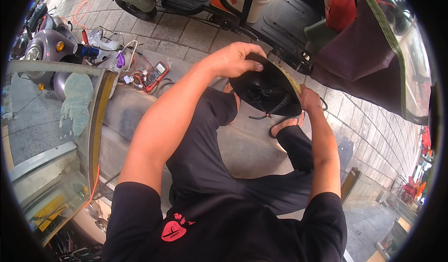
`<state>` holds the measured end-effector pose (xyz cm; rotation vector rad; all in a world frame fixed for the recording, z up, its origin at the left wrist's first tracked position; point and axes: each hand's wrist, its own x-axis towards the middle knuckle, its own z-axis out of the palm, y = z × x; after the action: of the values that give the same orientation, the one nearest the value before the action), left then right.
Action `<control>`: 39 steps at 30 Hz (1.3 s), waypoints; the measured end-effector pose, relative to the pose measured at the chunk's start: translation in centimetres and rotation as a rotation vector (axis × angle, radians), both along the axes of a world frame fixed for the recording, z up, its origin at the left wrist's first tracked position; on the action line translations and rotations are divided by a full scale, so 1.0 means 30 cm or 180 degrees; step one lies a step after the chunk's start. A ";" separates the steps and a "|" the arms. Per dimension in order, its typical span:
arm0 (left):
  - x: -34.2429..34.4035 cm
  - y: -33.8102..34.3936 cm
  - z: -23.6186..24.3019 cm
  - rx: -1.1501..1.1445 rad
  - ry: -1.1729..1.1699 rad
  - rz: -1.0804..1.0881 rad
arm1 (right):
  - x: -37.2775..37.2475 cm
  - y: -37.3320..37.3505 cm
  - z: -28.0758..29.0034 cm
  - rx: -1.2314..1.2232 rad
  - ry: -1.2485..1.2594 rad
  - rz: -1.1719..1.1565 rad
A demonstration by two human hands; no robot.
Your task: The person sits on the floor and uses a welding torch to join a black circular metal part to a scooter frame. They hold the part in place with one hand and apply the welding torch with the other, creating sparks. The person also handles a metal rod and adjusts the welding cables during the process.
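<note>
In front of my knees I hold up a round, black, dish-shaped part (268, 82), tilted so that its hollow face shows. Dark cables hang across the hollow, with a small red spot near the lower rim. A yellowish, rough edge shows along its right side; what the part is exactly, I cannot tell. My left hand (240, 60) grips the upper left rim, thumb on the black face and fingers behind. At the right rim, my right hand (309, 99) is closed on the edge, its fingers partly hidden.
A red multimeter (156, 77) with leads and loose wires lies on the step to the left, near a blue cylindrical tool (86, 51). A glass door (51, 103) stands at left. Parked vehicles (280, 24) fill the far side beyond the paving.
</note>
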<state>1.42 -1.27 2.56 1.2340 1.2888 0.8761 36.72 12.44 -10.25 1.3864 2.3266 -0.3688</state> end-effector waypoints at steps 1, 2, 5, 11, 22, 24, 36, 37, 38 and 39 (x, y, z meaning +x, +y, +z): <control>0.000 0.000 -0.004 0.0036 0.0013 -0.0001 | 0.003 0.001 -0.005 0.0009 0.0007 0.0013; -0.001 0.001 -0.007 0.0072 0.0026 -0.0003 | 0.008 0.004 -0.011 0.0018 0.0013 0.0026; -0.003 0.000 -0.009 0.0043 -0.0080 -0.0061 | 0.010 0.007 -0.014 0.0028 -0.0046 -0.0008; -0.015 0.003 -0.042 0.0381 0.0308 -0.0154 | 0.022 -0.025 0.020 0.0019 0.0019 0.0242; -0.003 0.001 -0.017 -0.0078 0.0135 -0.0302 | 0.080 -0.068 -0.025 0.0068 0.0049 0.0270; -0.004 0.000 -0.019 -0.0093 0.0189 -0.0317 | 0.052 -0.065 -0.009 -0.0047 -0.0071 0.0199; -0.003 -0.008 -0.018 -0.0128 0.0096 -0.0244 | 0.004 -0.054 -0.031 0.0061 -0.0033 0.0131; 0.000 -0.005 -0.014 -0.0144 0.0081 -0.0230 | 0.004 -0.054 -0.031 0.0074 0.0001 0.0128; 0.001 -0.004 -0.008 -0.0166 0.0104 -0.0240 | 0.002 -0.053 -0.032 0.0068 -0.0001 0.0116; 0.002 -0.002 0.001 -0.0187 0.0127 -0.0249 | 0.001 -0.053 -0.033 0.0062 -0.0004 0.0104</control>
<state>1.49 -1.34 2.59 1.2526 1.2805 0.7560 36.76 10.86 -11.24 1.3555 2.3550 -0.3364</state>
